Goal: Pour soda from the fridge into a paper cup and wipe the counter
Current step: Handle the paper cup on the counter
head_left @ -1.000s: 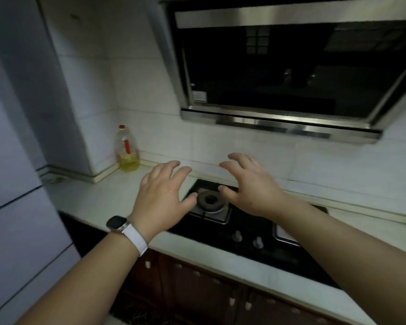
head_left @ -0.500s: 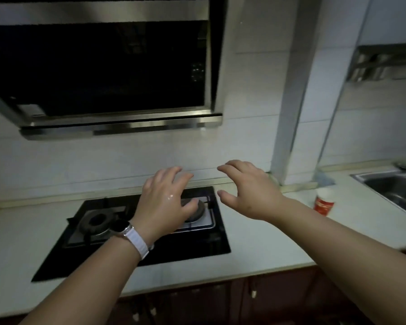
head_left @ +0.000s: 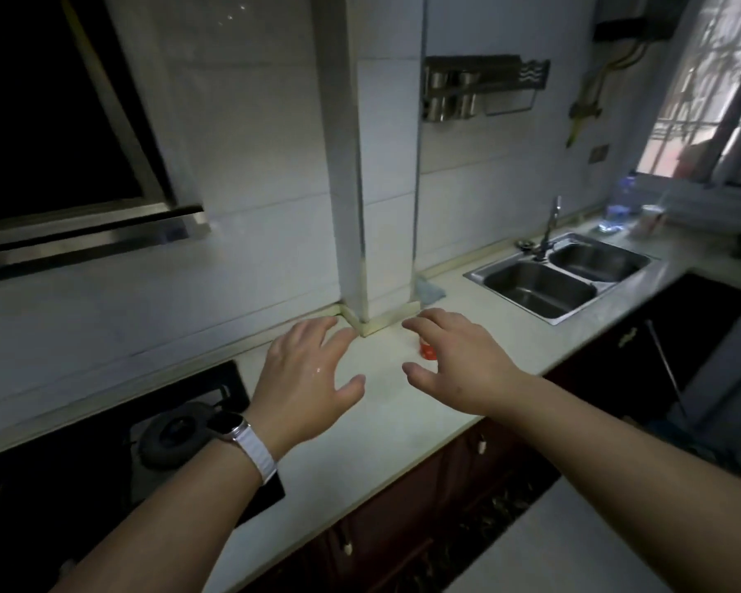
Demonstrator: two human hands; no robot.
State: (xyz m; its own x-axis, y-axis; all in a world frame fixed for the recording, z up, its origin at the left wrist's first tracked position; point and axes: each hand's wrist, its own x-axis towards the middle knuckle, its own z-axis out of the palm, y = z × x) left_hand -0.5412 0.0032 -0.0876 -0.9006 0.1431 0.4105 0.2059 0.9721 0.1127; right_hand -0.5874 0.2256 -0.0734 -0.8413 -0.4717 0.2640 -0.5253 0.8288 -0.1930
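Left hand [head_left: 306,380] and right hand [head_left: 458,363] hover spread, grasping nothing, over bare counter [head_left: 386,421] mid-span. Red-banded paper cup [head_left: 426,348] near back edge, half hidden behind right fingers. Sink [head_left: 557,273] right.

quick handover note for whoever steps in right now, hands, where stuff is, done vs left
Left hand: open, empty, above the counter.
Right hand: open, empty, partly hiding a small red and white cup standing on the counter.
A light blue cloth lies by the wall pillar, left of the double sink.
No soda or fridge in view.
Done: nothing visible. Left: fetch soda, pour, wipe the counter.
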